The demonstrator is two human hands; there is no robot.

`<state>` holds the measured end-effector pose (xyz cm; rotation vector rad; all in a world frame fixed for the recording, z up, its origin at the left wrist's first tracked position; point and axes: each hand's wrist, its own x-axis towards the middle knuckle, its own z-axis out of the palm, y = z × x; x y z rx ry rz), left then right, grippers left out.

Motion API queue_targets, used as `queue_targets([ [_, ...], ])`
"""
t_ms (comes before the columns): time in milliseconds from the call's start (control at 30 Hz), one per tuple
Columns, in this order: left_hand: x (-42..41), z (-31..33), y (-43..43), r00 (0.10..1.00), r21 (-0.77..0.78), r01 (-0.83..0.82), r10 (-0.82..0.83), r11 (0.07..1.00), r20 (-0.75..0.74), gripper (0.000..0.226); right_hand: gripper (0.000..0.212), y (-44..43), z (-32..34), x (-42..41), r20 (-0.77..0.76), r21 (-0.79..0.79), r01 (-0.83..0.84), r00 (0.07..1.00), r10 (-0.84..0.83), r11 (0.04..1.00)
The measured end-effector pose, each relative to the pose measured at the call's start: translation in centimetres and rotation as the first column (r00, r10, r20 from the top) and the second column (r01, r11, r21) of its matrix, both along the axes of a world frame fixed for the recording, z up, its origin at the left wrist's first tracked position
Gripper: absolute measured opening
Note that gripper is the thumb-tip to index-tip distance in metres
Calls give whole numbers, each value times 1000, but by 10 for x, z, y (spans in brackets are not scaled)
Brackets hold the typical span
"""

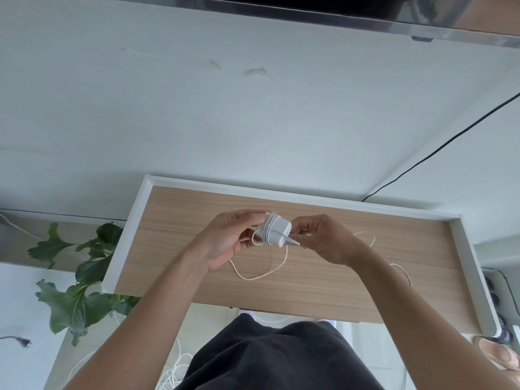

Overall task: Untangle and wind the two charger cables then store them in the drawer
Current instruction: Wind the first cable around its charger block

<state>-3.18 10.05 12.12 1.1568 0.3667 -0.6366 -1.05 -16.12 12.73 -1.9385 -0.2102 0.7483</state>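
A white charger block [277,233] with several turns of cable round it is held above the open drawer [281,271]. My left hand [228,240] grips the block from the left. My right hand [323,239] pinches the cable's plug end [292,241] at the block's right side. The loose white cable [261,273] hangs down in a loop over the drawer's wooden bottom and runs on to the right [365,237]. More white cable [174,370] lies tangled on the floor below the drawer's front.
The drawer has white side walls [467,266] and juts out from a white desk top [253,122]. A black cable [439,150] crosses the desk at the right. A leafy green plant [78,277] stands at the left. A monitor's edge [309,9] is at the top.
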Motion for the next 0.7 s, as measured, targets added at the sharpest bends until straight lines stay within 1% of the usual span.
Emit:
queue_targets([
  [67,-2,0,3,996,73,86,-86,994,-1,25,7,-3,5,6,67,-116,-48,996,56,992],
  [133,-5,0,4,988,198,144,-153,970,32,20,6,-5,12,11,106,-176,-28,993,47,984],
  [200,-8,-2,2,983,292,145,-171,945,66,17,9,-3,19,14,128,-186,6,992,18,983],
  [267,-10,-4,-1,982,344,112,-156,932,103,13,13,3,22,13,166,-215,14,986,22,977],
  [333,-11,-9,-5,982,398,56,-122,916,142,10,16,13,24,8,215,-260,27,976,31,965],
  [400,-11,-12,-7,983,436,-8,-73,900,167,11,17,23,25,3,270,-278,54,963,24,959],
  [500,-11,-13,-8,977,457,-120,23,881,213,18,19,35,26,-5,335,-281,84,942,16,956],
  [600,-10,-12,-9,960,494,-223,102,841,260,18,19,44,23,-13,400,-243,146,916,-38,959],
  [633,-9,-14,-8,954,490,-261,145,832,262,18,19,46,22,-14,411,-213,172,909,-72,962],
  [700,-7,-18,-7,939,425,-328,245,844,240,20,17,49,21,-18,413,-172,206,903,-120,963],
])
